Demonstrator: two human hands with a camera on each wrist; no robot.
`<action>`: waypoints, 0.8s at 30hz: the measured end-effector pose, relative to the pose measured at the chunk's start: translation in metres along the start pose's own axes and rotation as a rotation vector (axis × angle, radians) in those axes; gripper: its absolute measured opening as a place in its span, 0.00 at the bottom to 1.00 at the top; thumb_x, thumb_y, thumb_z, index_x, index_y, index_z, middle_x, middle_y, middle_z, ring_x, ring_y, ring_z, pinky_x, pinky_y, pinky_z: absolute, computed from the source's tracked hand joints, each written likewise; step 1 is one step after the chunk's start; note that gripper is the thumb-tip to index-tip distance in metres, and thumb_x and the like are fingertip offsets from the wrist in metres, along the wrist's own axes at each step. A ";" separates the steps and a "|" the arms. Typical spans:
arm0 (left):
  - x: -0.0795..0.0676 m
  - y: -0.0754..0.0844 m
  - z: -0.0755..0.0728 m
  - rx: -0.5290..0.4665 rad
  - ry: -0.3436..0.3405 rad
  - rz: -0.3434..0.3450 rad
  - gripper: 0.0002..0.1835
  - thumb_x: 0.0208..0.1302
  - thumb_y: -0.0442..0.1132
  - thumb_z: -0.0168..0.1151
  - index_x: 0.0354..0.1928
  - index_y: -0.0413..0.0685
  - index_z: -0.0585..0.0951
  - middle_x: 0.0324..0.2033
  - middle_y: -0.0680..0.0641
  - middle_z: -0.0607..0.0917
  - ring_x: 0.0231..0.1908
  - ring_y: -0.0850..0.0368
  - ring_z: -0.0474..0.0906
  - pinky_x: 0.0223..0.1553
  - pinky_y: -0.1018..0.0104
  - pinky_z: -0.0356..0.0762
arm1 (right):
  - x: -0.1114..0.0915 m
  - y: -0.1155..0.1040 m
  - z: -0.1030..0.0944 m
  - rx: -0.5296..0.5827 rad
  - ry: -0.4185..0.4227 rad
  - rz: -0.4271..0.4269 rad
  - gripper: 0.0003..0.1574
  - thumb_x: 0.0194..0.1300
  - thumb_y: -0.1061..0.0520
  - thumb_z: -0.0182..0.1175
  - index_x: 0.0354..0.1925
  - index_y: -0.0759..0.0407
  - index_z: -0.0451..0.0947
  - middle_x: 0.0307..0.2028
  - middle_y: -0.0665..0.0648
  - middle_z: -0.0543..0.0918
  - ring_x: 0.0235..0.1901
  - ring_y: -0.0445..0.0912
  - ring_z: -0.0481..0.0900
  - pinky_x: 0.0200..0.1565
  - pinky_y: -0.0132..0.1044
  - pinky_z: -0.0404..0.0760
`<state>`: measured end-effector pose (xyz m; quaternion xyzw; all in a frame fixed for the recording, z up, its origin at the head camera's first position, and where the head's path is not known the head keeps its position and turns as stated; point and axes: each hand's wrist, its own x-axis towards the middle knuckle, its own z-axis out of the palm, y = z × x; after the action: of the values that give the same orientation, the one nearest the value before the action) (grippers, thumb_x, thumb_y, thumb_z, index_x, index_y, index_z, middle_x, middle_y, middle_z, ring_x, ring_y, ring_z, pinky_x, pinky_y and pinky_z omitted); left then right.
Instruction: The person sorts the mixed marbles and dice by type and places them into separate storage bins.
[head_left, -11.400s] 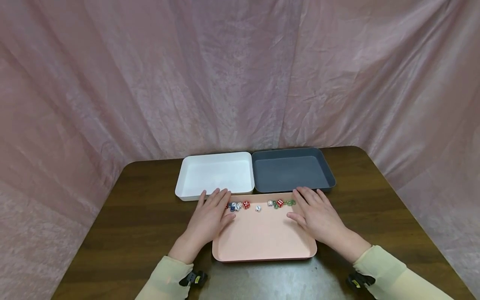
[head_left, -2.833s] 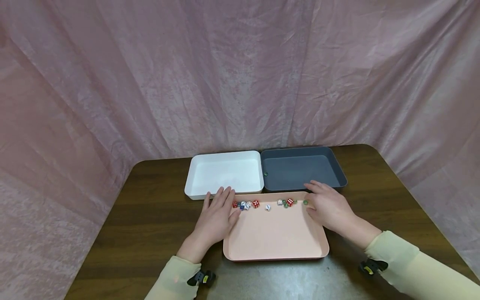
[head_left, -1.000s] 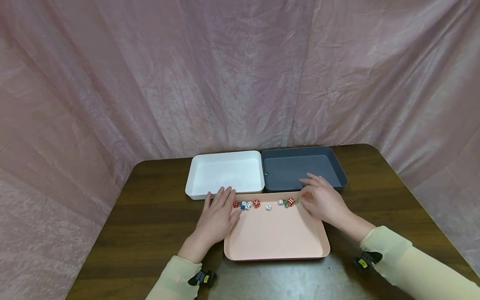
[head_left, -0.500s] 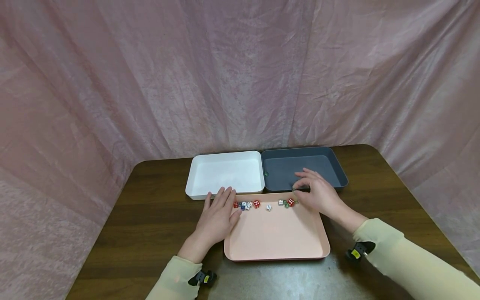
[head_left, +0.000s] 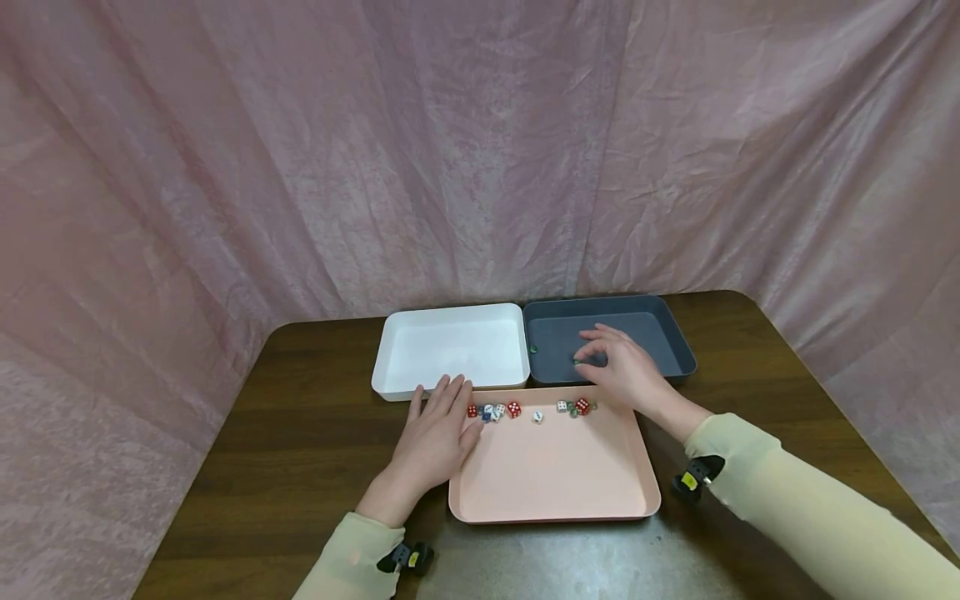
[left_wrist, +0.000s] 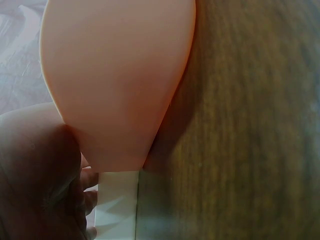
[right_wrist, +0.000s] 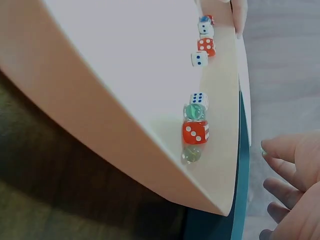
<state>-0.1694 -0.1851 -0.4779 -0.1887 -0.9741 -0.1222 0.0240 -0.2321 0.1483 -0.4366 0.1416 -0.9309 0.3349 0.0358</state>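
One marble [head_left: 576,362] pinched between right hand's [head_left: 624,368] thumb and forefinger over far dark tray [head_left: 641,327]; second marble [head_left: 533,349] inside, left. Left hand [head_left: 433,435], fingers straight, gripping nothing visible, by near pink tray [head_left: 553,477]. Likely best: release low, limiting roll.

Soft, even light fills the head view, with pale glare on the tabletop [head_left: 540,560] in front of the pink tray [head_left: 555,467], while the left wrist view is dim and blurry, shadow falling beside that tray.
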 end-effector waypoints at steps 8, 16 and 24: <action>0.000 0.000 -0.001 0.008 0.000 0.001 0.38 0.86 0.56 0.56 0.86 0.43 0.64 0.85 0.40 0.63 0.86 0.40 0.50 0.83 0.32 0.38 | 0.015 -0.004 0.001 0.007 -0.042 0.042 0.12 0.76 0.57 0.72 0.52 0.62 0.92 0.75 0.65 0.77 0.83 0.64 0.58 0.77 0.70 0.61; 0.001 0.001 0.000 0.009 -0.002 -0.007 0.38 0.86 0.56 0.56 0.86 0.43 0.64 0.85 0.40 0.63 0.86 0.40 0.51 0.83 0.33 0.38 | 0.031 -0.003 0.006 -0.012 -0.068 0.025 0.11 0.76 0.59 0.71 0.52 0.63 0.92 0.74 0.67 0.78 0.82 0.66 0.59 0.77 0.70 0.62; 0.001 0.001 0.000 0.005 0.002 -0.003 0.37 0.86 0.56 0.56 0.86 0.43 0.65 0.85 0.40 0.63 0.86 0.40 0.51 0.83 0.32 0.39 | 0.045 -0.003 0.011 -0.088 -0.082 0.010 0.11 0.75 0.58 0.72 0.50 0.64 0.93 0.72 0.68 0.80 0.80 0.68 0.65 0.77 0.67 0.65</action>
<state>-0.1700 -0.1837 -0.4773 -0.1870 -0.9747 -0.1198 0.0251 -0.2743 0.1282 -0.4363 0.1486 -0.9461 0.2876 0.0023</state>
